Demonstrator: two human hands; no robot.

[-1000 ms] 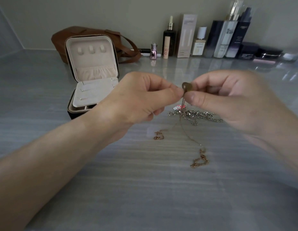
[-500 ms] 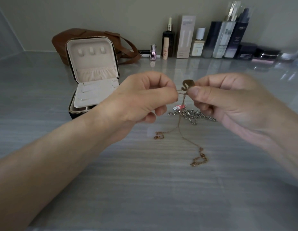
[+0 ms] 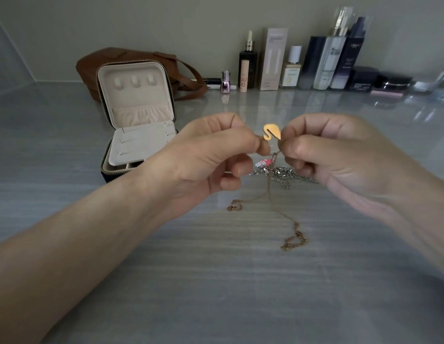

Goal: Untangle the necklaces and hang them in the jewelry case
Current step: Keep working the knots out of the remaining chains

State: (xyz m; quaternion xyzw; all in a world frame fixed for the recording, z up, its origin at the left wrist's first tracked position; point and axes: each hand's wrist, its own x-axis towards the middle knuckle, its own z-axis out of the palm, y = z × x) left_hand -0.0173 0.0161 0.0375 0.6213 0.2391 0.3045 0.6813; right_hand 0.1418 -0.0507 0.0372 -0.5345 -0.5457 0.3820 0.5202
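Observation:
A gold swan pendant is held up between my two hands. My left hand pinches it at its left tip, and my right hand pinches its right edge. From it a thin gold chain trails down onto the table toward me. Behind the hands a silver chain with a small pink and white charm lies bunched on the table. The jewelry case stands open at the left, its beige lid upright with three hooks near the top.
A brown leather bag lies behind the case. Several cosmetic bottles and boxes line the back wall, with a small pink bottle among them. The grey marble table reaches to the near edge.
The pendant has turned to face the camera and now glints bright gold. My hands have drawn slightly apart around it. The chains on the table lie as before.

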